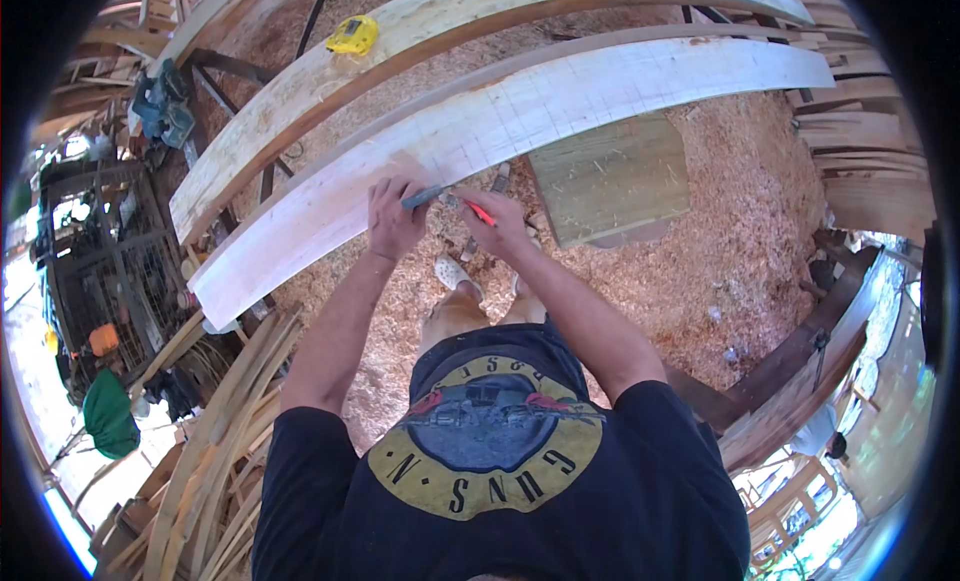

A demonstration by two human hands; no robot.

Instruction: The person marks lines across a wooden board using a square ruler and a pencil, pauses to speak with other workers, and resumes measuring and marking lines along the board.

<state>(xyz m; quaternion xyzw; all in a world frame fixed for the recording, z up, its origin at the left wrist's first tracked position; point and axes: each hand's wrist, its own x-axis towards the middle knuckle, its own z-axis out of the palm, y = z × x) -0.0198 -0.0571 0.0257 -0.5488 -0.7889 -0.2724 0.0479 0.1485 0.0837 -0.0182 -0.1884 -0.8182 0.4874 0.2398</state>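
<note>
My left hand (393, 221) is closed around a flat blue-grey tool (421, 197); its exact kind is too small to make out. In my right hand (497, 224) there is a slim red pencil-like tool (481, 214), with fingers wrapped round it. Both hands are close together, the tips of the two tools almost meeting between them. Just beyond is a long curved pale plank (500, 121) with thin lines drawn across it. My left hand overlaps its near edge.
A second curved timber (440, 31) lies behind, bearing a yellow tape measure (352, 36). A teal power tool (163, 106) sits at the left. Wood shavings (745, 211) and a flat board (612, 181) cover the ground; wooden strips (215, 446) are stacked at lower left.
</note>
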